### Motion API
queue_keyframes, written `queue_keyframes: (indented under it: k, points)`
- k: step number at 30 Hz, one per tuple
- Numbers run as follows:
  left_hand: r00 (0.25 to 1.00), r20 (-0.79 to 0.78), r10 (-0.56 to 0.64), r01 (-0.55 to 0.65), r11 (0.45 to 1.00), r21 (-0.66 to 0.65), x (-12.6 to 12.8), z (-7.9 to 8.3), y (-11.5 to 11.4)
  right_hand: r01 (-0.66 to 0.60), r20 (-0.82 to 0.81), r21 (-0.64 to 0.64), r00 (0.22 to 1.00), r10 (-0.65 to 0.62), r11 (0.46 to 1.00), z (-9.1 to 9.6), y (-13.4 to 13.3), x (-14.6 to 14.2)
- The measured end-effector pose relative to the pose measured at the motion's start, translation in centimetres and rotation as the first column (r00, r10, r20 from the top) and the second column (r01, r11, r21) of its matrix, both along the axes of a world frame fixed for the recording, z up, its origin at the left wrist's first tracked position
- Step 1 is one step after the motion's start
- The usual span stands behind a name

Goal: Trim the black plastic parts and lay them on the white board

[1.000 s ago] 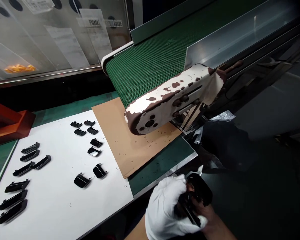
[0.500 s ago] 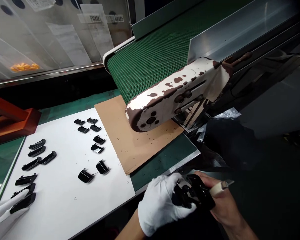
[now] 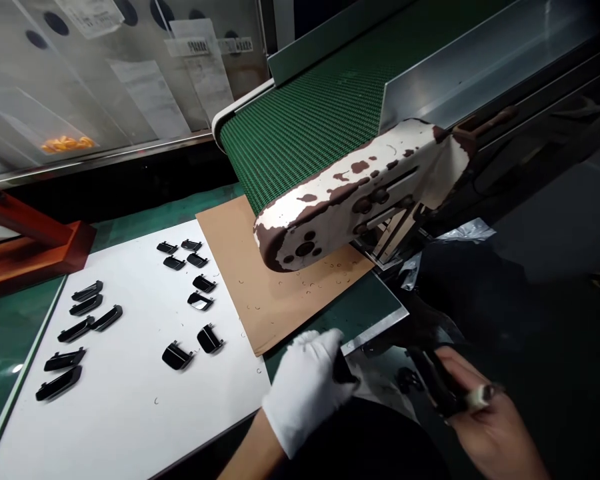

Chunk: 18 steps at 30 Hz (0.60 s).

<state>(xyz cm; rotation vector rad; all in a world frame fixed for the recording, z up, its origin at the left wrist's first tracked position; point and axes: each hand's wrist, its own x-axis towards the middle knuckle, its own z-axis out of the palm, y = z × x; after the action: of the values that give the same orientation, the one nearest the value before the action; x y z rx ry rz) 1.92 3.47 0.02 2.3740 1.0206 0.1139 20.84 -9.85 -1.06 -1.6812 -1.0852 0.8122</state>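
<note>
My left hand (image 3: 305, 380), in a white glove, is closed around a small glossy black plastic piece (image 3: 344, 370) near the table's front edge. My bare right hand (image 3: 485, 413) grips a larger black plastic part (image 3: 437, 383), smeared by motion. A cutter knife (image 3: 480, 398) with a pale handle is also held in it, its blade blurred. A gap separates the two hands. Between them, a small dark round-shaped bit (image 3: 409, 380) shows beside the larger part. On the white board (image 3: 120, 420) lie several glossy black pieces (image 3: 177, 355) in two groups.
A green conveyor belt (image 3: 300, 133) with a chipped white end bracket (image 3: 325, 200) overhangs the brown cardboard (image 3: 250, 287). Thin curled trimmings are scattered there. An orange stand (image 3: 35, 240) is at left. A dark plastic bag (image 3: 470, 280) lies right of the table.
My hands have moved apart, the left with the small black piece, the right with the larger part and knife. Another person's gloved hand has left the board's left side, where one piece is gone.
</note>
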Motion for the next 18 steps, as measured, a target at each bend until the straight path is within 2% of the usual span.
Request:
queue_keyframes:
  k: [2, 4, 7, 9, 11, 13, 15, 18]
  points:
    - [0.995, -0.042, 0.088, -0.085, 0.994, 0.067, -0.8, 0.3, 2.4, 0.092, -0.153, -0.063, 0.983, -0.101, 0.994, -0.8, -0.1, 0.8]
    - [0.983, -0.088, 0.158, -0.148, 0.982, 0.119, -1.6, 0.1, 5.0, 0.124, -0.305, -0.1, 0.941, -0.149, 0.987, -1.5, 0.1, 0.8]
    - [0.974, -0.147, 0.17, -0.152, 0.98, 0.128, -2.3, -0.9, 8.0, 0.097, -0.458, -0.074, 0.881, -0.12, 0.993, -1.9, 0.7, 0.0]
    - [0.976, -0.158, 0.15, -0.132, 0.985, 0.115, -2.8, -1.4, 8.9, 0.102, -0.505, -0.083, 0.853, -0.13, 0.991, -1.9, 1.0, -0.6]
    - [0.979, -0.142, 0.149, -0.134, 0.985, 0.108, -3.5, -1.6, 8.8, 0.109, -0.527, -0.102, 0.837, -0.146, 0.989, -1.8, 1.2, -1.0]
    - [0.98, -0.1, 0.17, -0.159, 0.981, 0.109, -4.1, -1.6, 7.6, 0.112, -0.532, -0.12, 0.832, -0.159, 0.986, -1.8, 1.4, -1.3]
    - [0.984, -0.038, 0.176, -0.171, 0.979, 0.108, -4.4, -1.5, 5.5, 0.095, -0.532, -0.143, 0.832, -0.158, 0.985, -2.0, 1.5, -1.6]
    - [0.981, 0.185, 0.063, -0.073, 0.996, 0.048, -3.6, -1.3, 1.7, 0.049, -0.537, -0.17, 0.833, -0.134, 0.984, -2.3, 1.9, -2.2]
